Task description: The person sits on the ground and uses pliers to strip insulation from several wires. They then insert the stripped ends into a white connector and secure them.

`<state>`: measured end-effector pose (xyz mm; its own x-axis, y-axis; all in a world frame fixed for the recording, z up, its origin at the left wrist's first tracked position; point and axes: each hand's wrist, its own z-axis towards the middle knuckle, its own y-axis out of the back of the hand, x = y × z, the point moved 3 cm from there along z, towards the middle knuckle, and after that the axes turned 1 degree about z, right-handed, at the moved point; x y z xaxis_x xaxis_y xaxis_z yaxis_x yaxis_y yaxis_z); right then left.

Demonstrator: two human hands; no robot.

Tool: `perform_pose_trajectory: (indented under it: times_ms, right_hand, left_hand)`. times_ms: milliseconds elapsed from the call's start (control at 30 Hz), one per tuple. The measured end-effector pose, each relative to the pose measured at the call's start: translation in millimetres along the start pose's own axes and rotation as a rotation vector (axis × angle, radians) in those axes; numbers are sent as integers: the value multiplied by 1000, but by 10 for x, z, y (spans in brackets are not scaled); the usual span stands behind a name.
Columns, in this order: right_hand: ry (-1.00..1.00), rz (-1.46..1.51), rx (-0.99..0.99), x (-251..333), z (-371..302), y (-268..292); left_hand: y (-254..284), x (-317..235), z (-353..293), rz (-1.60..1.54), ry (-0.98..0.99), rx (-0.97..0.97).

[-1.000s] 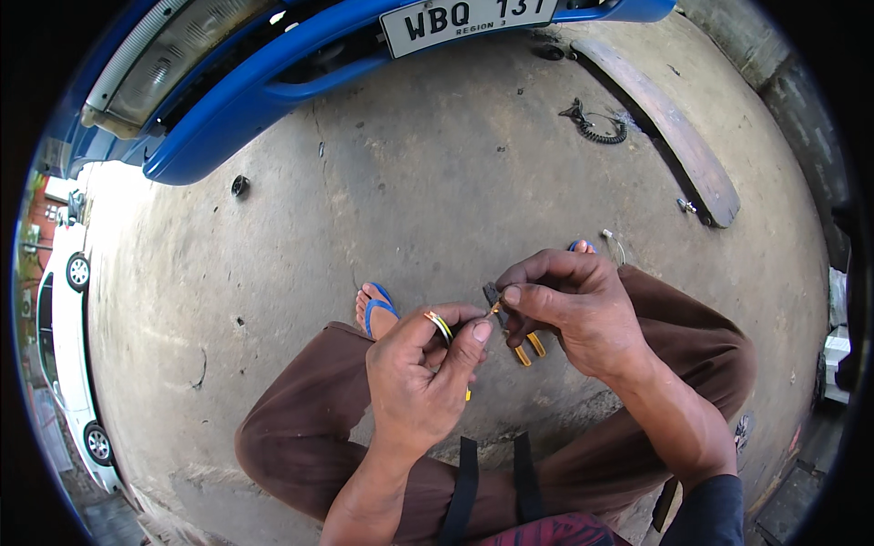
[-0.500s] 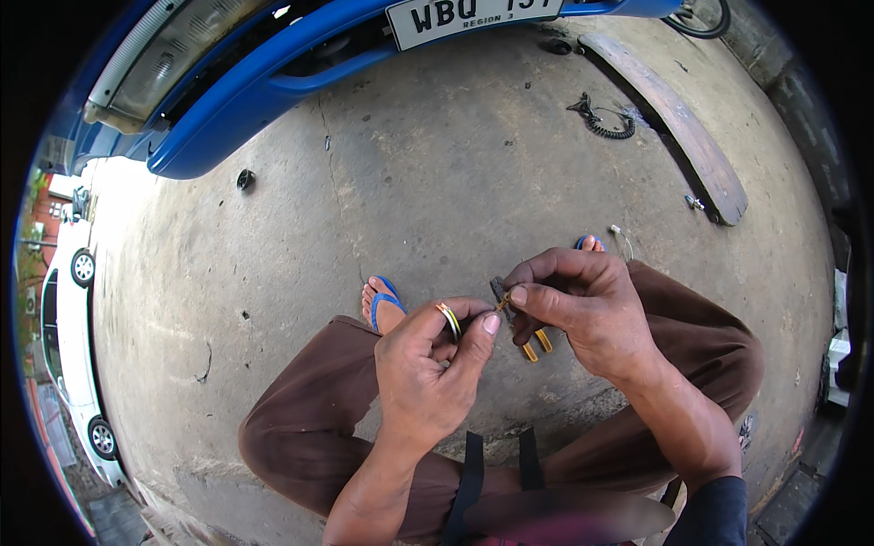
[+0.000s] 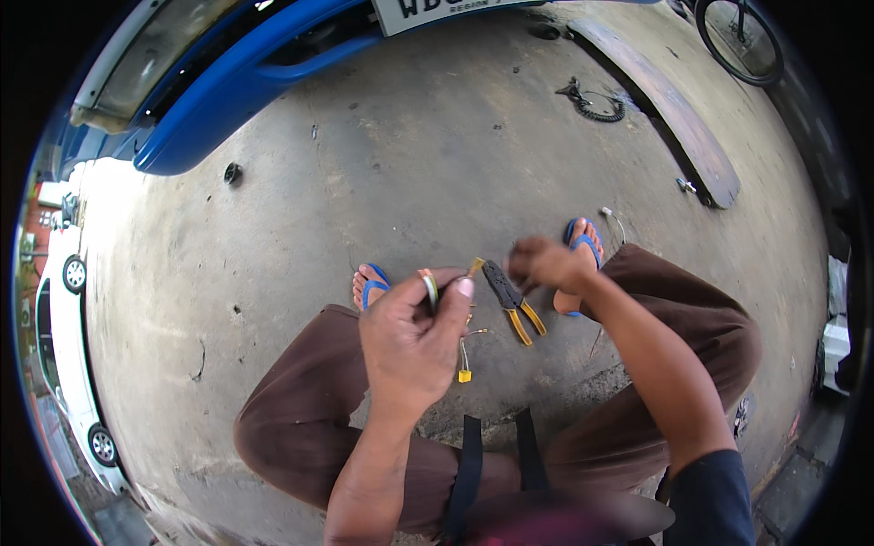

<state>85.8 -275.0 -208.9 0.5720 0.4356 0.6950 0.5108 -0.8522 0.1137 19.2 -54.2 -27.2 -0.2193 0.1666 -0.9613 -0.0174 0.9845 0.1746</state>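
Note:
My left hand (image 3: 410,332) pinches a small brass-coloured piece (image 3: 476,265), which looks like a wire terminal, between thumb and index finger. A bundle of coloured wires (image 3: 429,288) sticks out between the same hand's fingers. My right hand (image 3: 546,262) is apart from it, to the right, its fingers smeared by motion. Below and between the hands, crimping pliers (image 3: 506,293) with yellow handles lie on the concrete, their jaws pointing away from me. Nearer to me lies a yellow connector (image 3: 465,376) with short thin wires, partly hidden by my left hand.
A blue vehicle's bumper (image 3: 214,100) spans the far left. At the far right lie a long board (image 3: 669,105) and a coiled black cable (image 3: 598,111). A white connector (image 3: 607,211) with a wire sits beyond my right foot. A white car (image 3: 68,337) stands left.
My right hand has let go of the small piece and pulled away from the left hand. The view has shifted, so the pliers and yellow connector now show more fully.

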Motion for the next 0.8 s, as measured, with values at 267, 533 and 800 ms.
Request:
perform_pose_trajectory:
  times_ms: [267, 533, 800]
  right_hand:
    - [-171, -1046, -236, -1839, 668, -1014]
    - [-237, -600, -361, -1296, 593, -635]
    - [189, -647, -239, 762, -849, 217]
  left_hand:
    - [296, -67, 59, -23, -5, -140]
    - [326, -168, 102, -298, 39, -67]
    - [361, -345, -44, -435, -56, 61]
